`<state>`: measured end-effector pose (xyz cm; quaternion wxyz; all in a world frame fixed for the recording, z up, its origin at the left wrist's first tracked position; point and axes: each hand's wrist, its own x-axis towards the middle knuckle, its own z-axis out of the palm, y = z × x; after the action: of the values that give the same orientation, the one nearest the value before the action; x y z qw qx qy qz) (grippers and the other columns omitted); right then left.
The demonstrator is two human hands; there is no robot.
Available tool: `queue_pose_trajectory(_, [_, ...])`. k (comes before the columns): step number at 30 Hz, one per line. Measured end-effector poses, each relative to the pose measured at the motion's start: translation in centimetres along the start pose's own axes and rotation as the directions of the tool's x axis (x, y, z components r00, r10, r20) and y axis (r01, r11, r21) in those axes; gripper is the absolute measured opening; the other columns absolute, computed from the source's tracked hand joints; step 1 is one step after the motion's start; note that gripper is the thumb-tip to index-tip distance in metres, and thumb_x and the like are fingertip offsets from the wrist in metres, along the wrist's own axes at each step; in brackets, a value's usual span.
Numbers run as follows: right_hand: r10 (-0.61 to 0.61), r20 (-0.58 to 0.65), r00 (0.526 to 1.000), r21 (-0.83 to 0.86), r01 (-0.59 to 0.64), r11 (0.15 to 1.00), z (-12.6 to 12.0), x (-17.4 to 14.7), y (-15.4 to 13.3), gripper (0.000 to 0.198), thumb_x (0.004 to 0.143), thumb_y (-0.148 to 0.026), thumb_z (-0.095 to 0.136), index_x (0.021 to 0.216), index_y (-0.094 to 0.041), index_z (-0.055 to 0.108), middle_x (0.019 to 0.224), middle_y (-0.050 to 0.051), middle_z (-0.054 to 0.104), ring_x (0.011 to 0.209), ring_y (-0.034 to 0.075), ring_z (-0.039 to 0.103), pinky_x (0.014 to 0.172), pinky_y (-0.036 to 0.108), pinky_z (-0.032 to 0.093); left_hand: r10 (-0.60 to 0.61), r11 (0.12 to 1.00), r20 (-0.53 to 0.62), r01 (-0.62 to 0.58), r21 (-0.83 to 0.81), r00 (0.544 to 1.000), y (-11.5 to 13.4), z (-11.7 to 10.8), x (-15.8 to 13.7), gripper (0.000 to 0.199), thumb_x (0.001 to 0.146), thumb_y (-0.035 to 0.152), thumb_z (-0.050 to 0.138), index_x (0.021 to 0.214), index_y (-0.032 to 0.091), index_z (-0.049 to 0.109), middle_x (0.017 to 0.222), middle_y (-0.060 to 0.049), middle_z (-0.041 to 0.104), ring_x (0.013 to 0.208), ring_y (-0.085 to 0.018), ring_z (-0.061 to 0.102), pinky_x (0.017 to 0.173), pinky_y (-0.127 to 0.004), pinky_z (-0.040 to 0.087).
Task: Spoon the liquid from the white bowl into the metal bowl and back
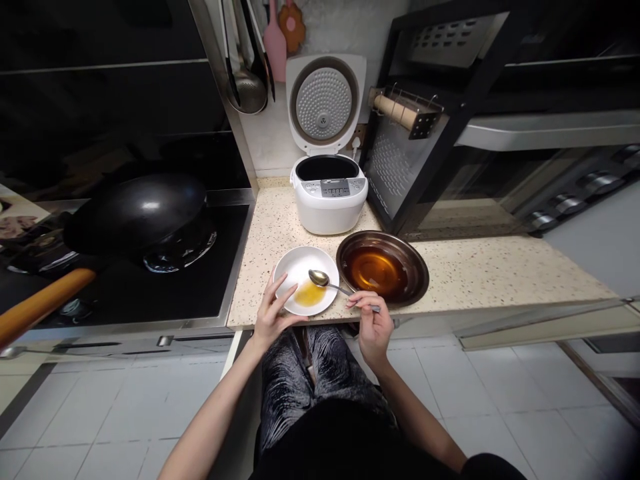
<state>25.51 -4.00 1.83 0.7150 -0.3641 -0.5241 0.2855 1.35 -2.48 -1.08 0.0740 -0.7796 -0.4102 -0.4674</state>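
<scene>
My left hand (270, 310) grips the near left rim of a shallow white bowl (295, 261), thumb at the front and fingers spread over the side. A pool of yellow liquid (310, 294) lies in the lower part of the bowl. In my right hand (373, 327) is a metal spoon (333, 287), pinched by its handle. Its head is over the bowl, just above or in the liquid; I cannot tell which. Right beside the bowl stands a wide metal basin (423, 277) with amber-brown liquid, and the spoon handle passes near its rim.
Behind the bowl is a white rice cooker (330, 207) with its lid raised. A black wok (140, 207) with a wooden handle (45, 307) sits on the stove at left. A dark metal rack (400, 153) rises at right. Utensils, including a strainer ladle (247, 90), hang behind.
</scene>
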Motion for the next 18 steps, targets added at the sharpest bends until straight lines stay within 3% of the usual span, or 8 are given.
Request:
queue_pose_trajectory(10, [-0.039, -0.036, 0.999, -0.005, 0.039, 0.999, -0.1, 1.4, -1.0, 0.018, 0.105, -0.029, 0.053, 0.091, -0.023, 0.063, 0.091, 0.004, 0.069, 0.08, 0.017, 0.066, 0.074, 0.033, 0.056, 0.014, 1.0, -0.006, -0.014, -0.009, 1.0, -0.2, 0.0, 0.0, 0.076, 0.083, 0.053, 0.081, 0.15, 0.025, 0.057, 0.152, -0.019, 0.057, 0.14, -0.037, 0.059, 0.117, -0.062, 0.049])
queue_pose_trajectory(18, [-0.042, -0.13, 0.991, -0.025, 0.039, 0.999, -1.9, 2.9, -1.6, 0.018, 0.105, -0.033, 0.053, 0.091, -0.023, 0.059, 0.094, 0.005, 0.067, 0.079, 0.017, 0.066, 0.073, 0.035, 0.059, 0.007, 0.999, -0.032, -0.008, -0.031, 0.999, 0.2, 0.1, 0.2, 0.073, 0.087, 0.053, 0.076, 0.151, 0.027, 0.054, 0.151, -0.019, 0.057, 0.137, -0.036, 0.062, 0.113, -0.057, 0.054])
